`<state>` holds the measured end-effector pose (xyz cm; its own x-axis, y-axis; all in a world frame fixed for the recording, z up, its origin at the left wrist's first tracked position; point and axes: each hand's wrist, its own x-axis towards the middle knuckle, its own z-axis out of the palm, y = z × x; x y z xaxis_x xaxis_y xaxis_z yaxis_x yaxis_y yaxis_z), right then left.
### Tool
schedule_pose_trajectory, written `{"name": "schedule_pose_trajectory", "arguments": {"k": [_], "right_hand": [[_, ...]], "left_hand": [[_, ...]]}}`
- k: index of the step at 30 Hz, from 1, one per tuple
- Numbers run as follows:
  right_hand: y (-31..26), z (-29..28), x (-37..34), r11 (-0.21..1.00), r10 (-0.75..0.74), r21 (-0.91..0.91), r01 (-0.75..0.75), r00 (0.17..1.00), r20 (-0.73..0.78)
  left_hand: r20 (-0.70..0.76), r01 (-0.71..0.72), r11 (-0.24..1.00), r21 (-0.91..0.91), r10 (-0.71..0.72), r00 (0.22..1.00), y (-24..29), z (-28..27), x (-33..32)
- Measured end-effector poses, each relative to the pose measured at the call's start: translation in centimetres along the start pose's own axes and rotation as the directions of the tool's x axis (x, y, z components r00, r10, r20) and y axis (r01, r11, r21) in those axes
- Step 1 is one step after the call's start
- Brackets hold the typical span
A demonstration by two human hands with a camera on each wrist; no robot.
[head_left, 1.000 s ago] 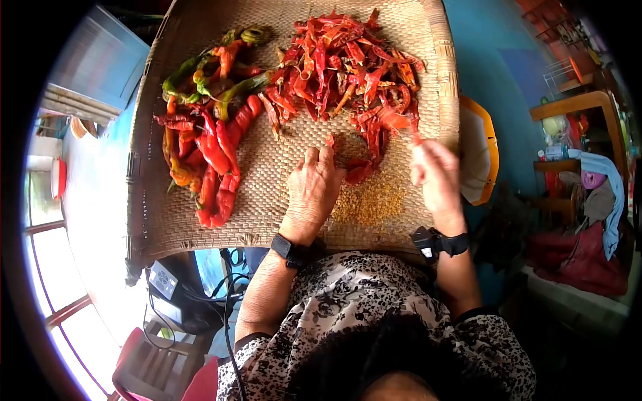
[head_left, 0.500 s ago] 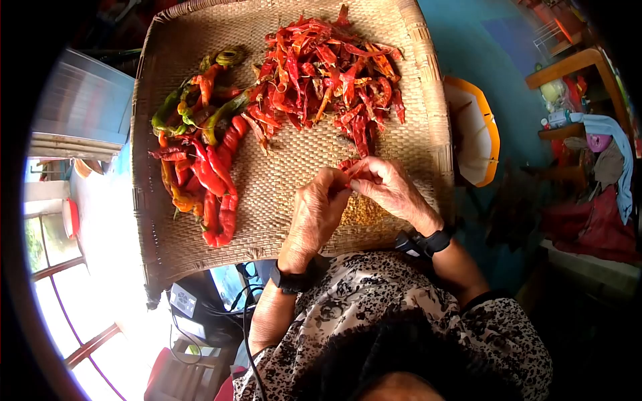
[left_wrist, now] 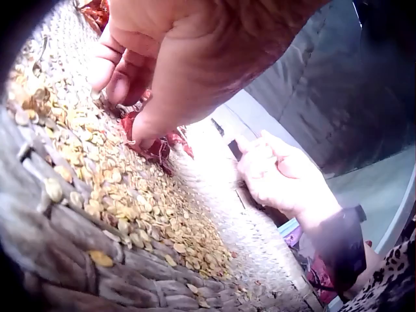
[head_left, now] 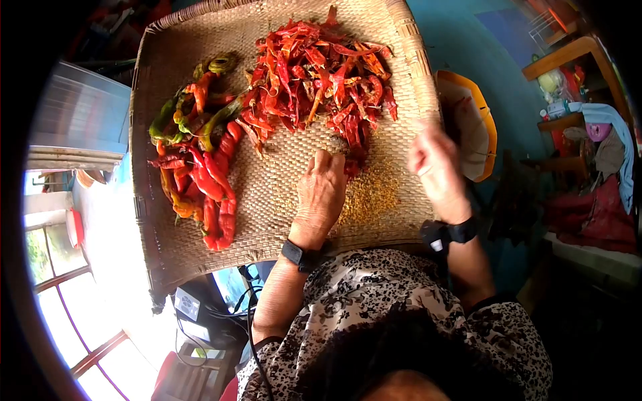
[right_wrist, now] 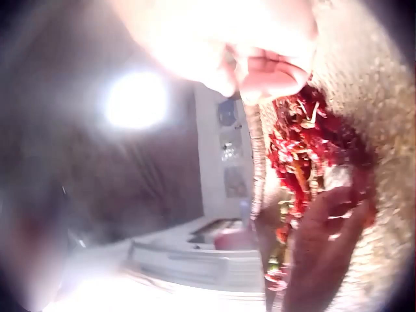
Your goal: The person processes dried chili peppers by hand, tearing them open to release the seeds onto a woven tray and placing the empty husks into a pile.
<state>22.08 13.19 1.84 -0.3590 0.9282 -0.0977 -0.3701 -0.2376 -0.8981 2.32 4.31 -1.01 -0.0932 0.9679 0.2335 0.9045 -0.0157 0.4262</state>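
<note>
A person in a black-and-white patterned shirt (head_left: 381, 281) is leaning over a woven tray (head_left: 267, 174). Black bands are circling both wrists, and the right one is showing a small pale patch (head_left: 437, 245), too small to read.

The left hand (head_left: 322, 190) is bending down over the tray, its thumb and fingers pinching a dark red piece of pepper (left_wrist: 156, 148) beside the seeds. The right hand (head_left: 438, 170) is hovering blurred near the tray's right edge, its fingers curling in toward the palm, with nothing showing in them. A half second ago both hands were meeting over the seeds; now the right hand is standing well apart from the left.

Yellow seeds (head_left: 371, 197) are lying spread on the weave between the hands. Beyond them a heap of wrinkled red peppers (head_left: 314, 73) is covering the far middle of the tray, and smoother red, orange and green peppers (head_left: 210, 170) are lying to its left.

Past the tray's right side, a white basin (head_left: 493, 127) with an orange rim is standing over the blue floor (head_left: 455, 40). Farther right, wooden shelves (head_left: 572, 122) are holding bags and a bottle, with a light blue cloth (head_left: 626, 160) hanging near a dark red one (head_left: 595, 224). Bright light is coming through the window (head_left: 63, 307) at the left.
</note>
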Motion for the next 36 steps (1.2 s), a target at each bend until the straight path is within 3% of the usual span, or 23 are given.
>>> {"name": "schedule_pose_trajectory", "arguments": {"k": [1, 2, 3, 4, 6, 8, 9, 10, 12, 14, 16, 18, 19, 20, 22, 24, 26, 27, 30, 32, 34, 35, 36], "right_hand": [[0.8, 0.6, -0.4, 0.973, 0.052, -0.227, -0.034, 0.996, 0.074], [2.0, 1.5, -0.7, 0.900, 0.019, -0.433, 0.050, 0.988, 0.155], [3.4, 2.0, -0.8, 0.734, -0.039, -0.639, 0.229, 0.954, 0.296], [4.7, 3.0, -1.1, 0.531, -0.197, -0.735, 0.422, 0.905, 0.377], [5.3, 4.2, -1.9, 0.263, -0.195, -0.840, 0.475, 0.879, 0.435], [5.4, 4.3, -2.1, 0.207, -0.157, -0.837, 0.506, 0.862, 0.482], [5.5, 4.1, -2.1, 0.309, -0.153, -0.820, 0.481, 0.876, 0.456], [5.3, 3.9, -1.9, 0.306, -0.160, -0.819, 0.486, 0.874, 0.459], [4.6, 3.0, -1.7, 0.440, 0.018, -0.811, 0.386, 0.899, 0.437], [3.3, 1.9, -1.1, 0.587, 0.050, -0.763, 0.269, 0.929, 0.366], [1.3, 0.2, 0.0, 0.769, 0.036, -0.615, 0.175, 0.949, 0.315], [-1.4, -0.9, 0.7, 0.974, 0.002, -0.227, 0.026, 0.993, 0.119], [-1.7, -1.5, 1.4, 0.990, -0.016, 0.138, 0.017, 1.000, -0.004], [-1.9, -2.0, 2.1, 0.875, 0.009, 0.481, 0.053, 0.992, -0.126], [-1.8, -2.6, 1.8, 0.849, 0.034, 0.525, 0.053, 0.987, -0.155], [-0.6, -2.1, 0.8, 0.961, 0.014, 0.277, 0.000, 0.999, -0.050], [0.2, -0.8, -0.2, 0.987, 0.122, 0.101, -0.126, 0.992, 0.044], [0.7, -0.5, -0.6, 0.993, 0.111, -0.051, -0.106, 0.987, 0.116], [2.1, 1.0, -1.2, 0.926, 0.146, -0.372, -0.061, 0.967, 0.207], [3.3, 1.6, -1.0, 0.896, 0.145, -0.441, -0.055, 0.974, 0.173], [5.2, 2.0, -0.6, 0.675, -0.087, -0.719, 0.162, 0.986, 0.141], [5.5, 2.3, -0.5, 0.676, -0.084, -0.719, 0.160, 0.987, 0.140], [5.6, 2.6, -0.4, 0.522, -0.105, -0.831, 0.193, 0.981, 0.162]], "left_hand": [[-0.002, -0.008, 1.000, 0.003, 0.008, 1.000, -0.1, 0.0, 0.1], [0.004, -0.003, 0.999, -0.040, 0.003, 1.000, -0.1, -0.1, 0.0], [0.009, 0.002, 0.997, -0.083, -0.002, 1.000, -0.2, -0.3, -0.1], [0.004, -0.006, 0.997, -0.076, 0.007, 1.000, -0.2, -0.5, -0.2], [0.076, 0.037, 0.973, -0.229, -0.020, 0.997, -0.1, -1.0, -0.6], [0.078, 0.026, 0.966, -0.256, -0.006, 0.997, -0.1, -1.5, -0.8], [0.087, 0.027, 0.957, -0.289, -0.002, 0.996, -0.1, -1.7, -1.0], [0.096, 0.029, 0.946, -0.323, 0.002, 0.995, 0.0, -1.9, -1.0], [0.116, 0.021, 0.948, -0.317, 0.017, 0.993, 0.5, -2.4, -0.8], [0.136, 0.076, 0.919, -0.388, -0.025, 0.990, 0.8, -2.6, -0.7], [0.106, 0.057, 0.941, -0.334, -0.023, 0.994, 0.2, -2.2, -0.5], [0.079, 0.043, 0.958, -0.284, -0.021, 0.997, 0.3, -2.5, 0.4], [0.013, -0.001, 0.972, -0.237, 0.005, 1.000, 0.2, -2.2, 0.9], [0.016, 0.001, 0.970, -0.241, 0.003, 1.000, 0.2, -1.8, 1.5], [-0.032, 0.014, 0.988, -0.154, -0.019, 0.999, 0.5, -0.8, 2.8], [-0.013, 0.075, 0.991, -0.109, -0.077, 0.997, 0.8, 0.3, 4.0], [0.077, 0.170, 0.985, 0.011, -0.170, 0.982, 0.5, 1.7, 4.8], [0.101, 0.234, 0.972, -0.011, -0.232, 0.967, 0.3, 2.0, 4.9], [0.047, 0.244, 0.962, -0.122, -0.240, 0.970, -0.6, 2.1, 4.2], [0.086, 0.291, 0.947, -0.135, -0.282, 0.956, -0.3, 1.1, 4.1], [0.056, 0.251, 0.934, -0.256, -0.245, 0.968, -0.2, 0.7, 3.7], [-0.037, 0.211, 0.932, -0.295, -0.231, 0.972, -0.2, 0.9, 3.6], [-0.037, 0.212, 0.932, -0.295, -0.233, 0.972, -0.1, 0.9, 3.8]]}}
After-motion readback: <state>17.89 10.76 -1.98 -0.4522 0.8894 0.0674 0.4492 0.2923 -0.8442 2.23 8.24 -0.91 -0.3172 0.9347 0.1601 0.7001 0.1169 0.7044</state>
